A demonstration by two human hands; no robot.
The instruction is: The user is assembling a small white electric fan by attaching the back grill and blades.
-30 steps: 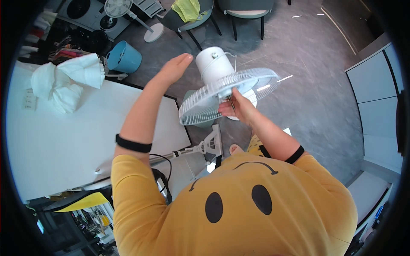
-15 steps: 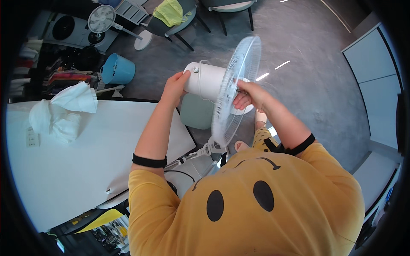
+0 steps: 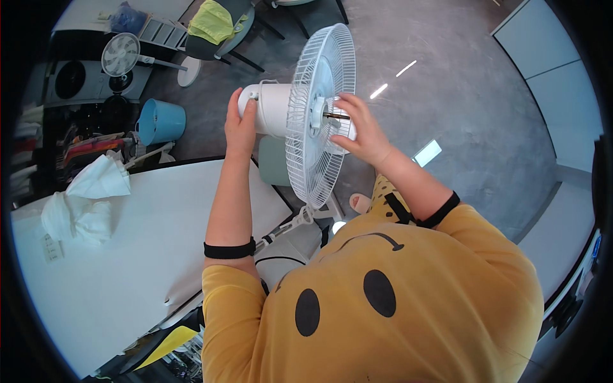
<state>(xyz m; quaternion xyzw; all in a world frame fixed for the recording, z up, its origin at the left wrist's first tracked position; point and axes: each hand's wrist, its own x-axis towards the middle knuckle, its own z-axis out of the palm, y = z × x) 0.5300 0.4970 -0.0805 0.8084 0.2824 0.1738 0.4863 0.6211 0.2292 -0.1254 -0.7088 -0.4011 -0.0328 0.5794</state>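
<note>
Nearest is the person's yellow shirt (image 3: 383, 306), with a black band round each arm. Beyond it the left hand (image 3: 241, 127) has its grip wrapped on the rear end of a white motor housing (image 3: 271, 108), thumb on the near side and fingers behind. A second ago that hand was in the air, apart from the housing, so the fan head now has a support at its back.

The right hand (image 3: 362, 131) is at the hub, in front of the white wire grille (image 3: 297, 105). Its grip has spread since the last picture: thumb and fingers stand apart, and a thin dark shaft (image 3: 337, 116) shows between them; whether a fingertip touches it, I cannot tell. The shaft points toward the right hand, and no blades show on it. The grille has turned from a slant to nearly on edge, leaving the hub facing the right hand and in plain sight.

To the left stretches a white desk (image 3: 172, 217) with a bundled white cloth (image 3: 96, 182) on it. A grey-green stool (image 3: 273, 163) is partly hidden below the fan head. Farther off are a blue bin (image 3: 161, 121), another white fan (image 3: 121, 55) on a stand, and a grey chair with a yellow-green cloth (image 3: 214, 22) over it.
</note>
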